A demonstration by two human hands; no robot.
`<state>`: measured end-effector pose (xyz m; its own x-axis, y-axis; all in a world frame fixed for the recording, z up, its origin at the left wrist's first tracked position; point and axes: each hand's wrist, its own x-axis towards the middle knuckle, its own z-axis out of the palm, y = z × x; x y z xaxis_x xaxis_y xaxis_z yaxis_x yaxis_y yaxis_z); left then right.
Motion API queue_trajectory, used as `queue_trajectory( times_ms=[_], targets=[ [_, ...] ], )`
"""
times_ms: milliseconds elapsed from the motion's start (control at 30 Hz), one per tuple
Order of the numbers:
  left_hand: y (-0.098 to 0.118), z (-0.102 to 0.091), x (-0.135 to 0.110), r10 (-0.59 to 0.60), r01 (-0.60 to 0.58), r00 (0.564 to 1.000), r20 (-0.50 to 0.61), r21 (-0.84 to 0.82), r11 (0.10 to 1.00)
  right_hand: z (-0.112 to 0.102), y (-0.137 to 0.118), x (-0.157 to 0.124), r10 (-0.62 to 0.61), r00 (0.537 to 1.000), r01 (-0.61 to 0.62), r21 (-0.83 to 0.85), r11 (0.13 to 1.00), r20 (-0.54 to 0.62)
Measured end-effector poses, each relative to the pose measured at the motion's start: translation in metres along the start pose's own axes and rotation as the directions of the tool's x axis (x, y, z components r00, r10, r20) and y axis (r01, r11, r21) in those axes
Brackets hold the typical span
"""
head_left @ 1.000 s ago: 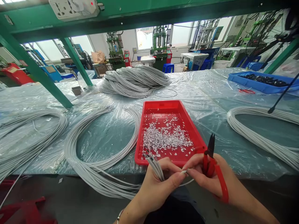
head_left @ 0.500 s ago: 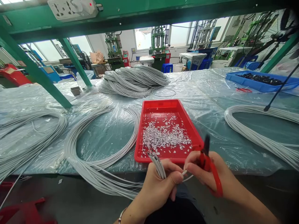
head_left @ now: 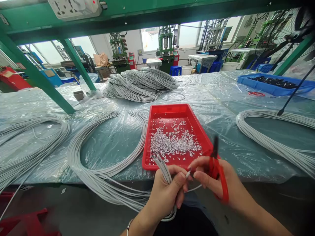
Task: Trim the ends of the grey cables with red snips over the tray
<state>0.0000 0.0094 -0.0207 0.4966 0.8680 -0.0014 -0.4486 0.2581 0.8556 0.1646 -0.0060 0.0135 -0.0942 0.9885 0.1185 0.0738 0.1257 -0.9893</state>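
A bundle of grey cables [head_left: 162, 168] is gripped in my left hand [head_left: 167, 193], with one cable end pinched between thumb and forefinger. My right hand [head_left: 221, 180] holds red-handled scissors [head_left: 224, 183], their dark blades pointing up and blurred. Its thumb and forefinger are parted slightly beside the pinched cable end [head_left: 188, 173]. Just beyond both hands, a red tray [head_left: 145, 154] holds many small silvery scraps [head_left: 172, 142]. From the left hand the bundle runs left into a large coil of grey cable [head_left: 76, 154] on the table.
More cable coils lie at the far left [head_left: 54, 144] and the right [head_left: 265, 134]. A big cable heap [head_left: 140, 85] sits behind the tray. A blue tray [head_left: 261, 87] of black parts stands at back right. A green frame [head_left: 147, 19] crosses overhead.
My right thumb and forefinger have come away from the cable end and parted. Both hands and the scissors have shifted slightly left; a loop of cable now shows below my left hand.
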Motion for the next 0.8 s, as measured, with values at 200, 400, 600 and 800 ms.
queue_trajectory(
  times_ms=[200, 400, 600, 800],
  targets=[
    [0.005, 0.006, -0.002, 0.024, -0.023, 0.999, -0.044, 0.037, 0.999, 0.004, 0.002, -0.008, -0.314, 0.938, 0.285, -0.187, 0.94, -0.149],
    [0.007, 0.007, -0.004, 0.02, -0.011, 0.998, -0.067, 0.121, 0.993, 0.006, -0.002, -0.005, -0.485, 0.87, 0.439, -0.308, 0.844, -0.09],
    [0.011, 0.006, -0.009, 0.147, -0.104, 0.983, -0.11, 0.325, 0.94, 0.001, -0.007, -0.003, -0.508, 0.861, 0.466, -0.375, 0.801, -0.016],
    [0.014, 0.007, -0.006, 0.134, -0.098, 0.987, -0.089, 0.328, 0.94, -0.004, -0.01, 0.0, -0.454, 0.891, 0.43, -0.371, 0.823, 0.026]
  ],
)
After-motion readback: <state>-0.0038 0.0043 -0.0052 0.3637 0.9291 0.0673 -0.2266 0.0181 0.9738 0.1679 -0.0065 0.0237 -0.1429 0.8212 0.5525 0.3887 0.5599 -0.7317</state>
